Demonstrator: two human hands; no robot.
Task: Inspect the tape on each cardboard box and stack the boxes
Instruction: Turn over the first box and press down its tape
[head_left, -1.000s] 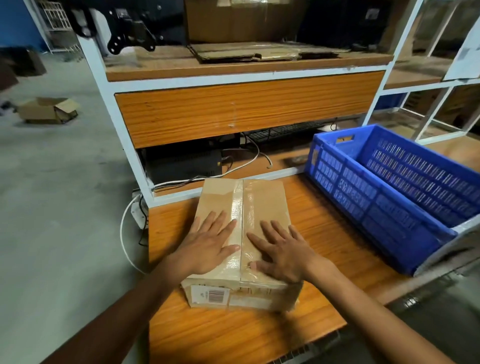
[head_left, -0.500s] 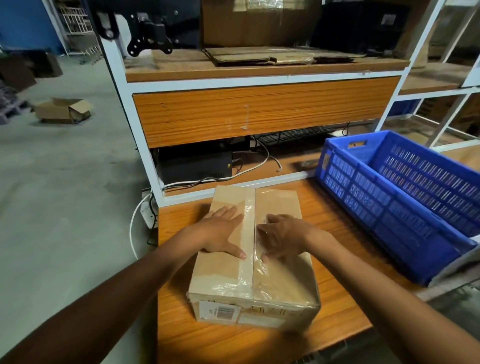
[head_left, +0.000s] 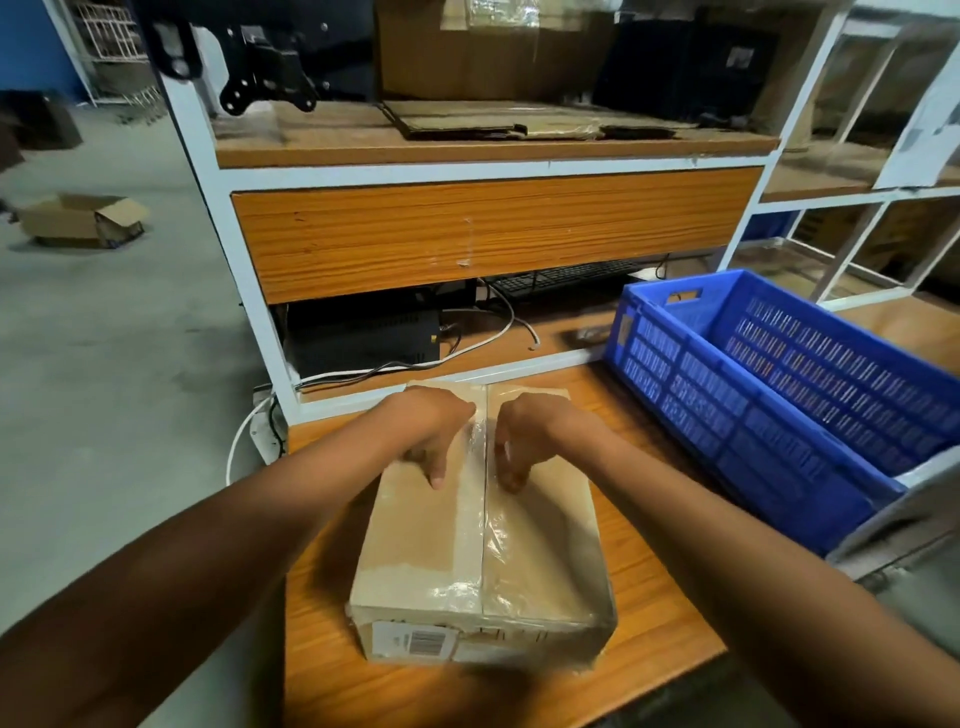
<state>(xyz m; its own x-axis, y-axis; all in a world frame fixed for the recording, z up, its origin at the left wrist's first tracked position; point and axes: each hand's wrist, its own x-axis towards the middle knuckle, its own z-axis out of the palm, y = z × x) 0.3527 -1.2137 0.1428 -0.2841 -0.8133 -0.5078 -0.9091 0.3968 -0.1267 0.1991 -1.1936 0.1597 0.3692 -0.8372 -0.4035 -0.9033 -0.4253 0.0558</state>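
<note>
A sealed cardboard box lies on the wooden table, with a strip of clear tape running along its top seam and a barcode label on its near side. My left hand rests on the far part of the lid just left of the tape, fingers curled down and pressing. My right hand presses the lid just right of the tape, fingers bent. Neither hand grips the box.
A blue plastic crate stands to the right of the box. Behind it is a white-framed shelf unit with flattened cardboard on top and cables below. An open cardboard box lies on the floor at far left.
Both hands slid along the taped seam from the near end of the lid to its far end. Their fingers went from flat to curled.
</note>
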